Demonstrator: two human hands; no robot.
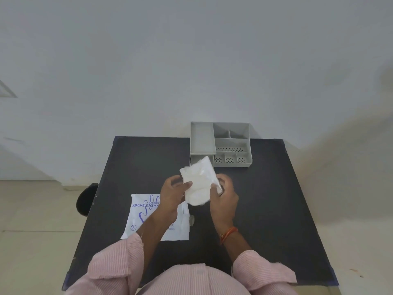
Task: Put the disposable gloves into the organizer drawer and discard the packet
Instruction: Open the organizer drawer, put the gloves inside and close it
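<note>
A folded stack of translucent white disposable gloves (198,184) is held above the black table (265,209), just in front of the grey organizer (231,143). My left hand (173,196) grips its left edge and my right hand (223,196) grips its right edge. The stack's far end overlaps the organizer's pulled-out drawer (194,160), hiding most of the drawer's inside. The white packet (140,216) with blue print lies flat on the table at the near left, partly under my left forearm.
The organizer stands at the table's far edge against a white wall and has several small compartments on its right side. A small clear plastic scrap (192,220) lies beside the packet. A dark round stool (86,199) stands off the table's left edge.
</note>
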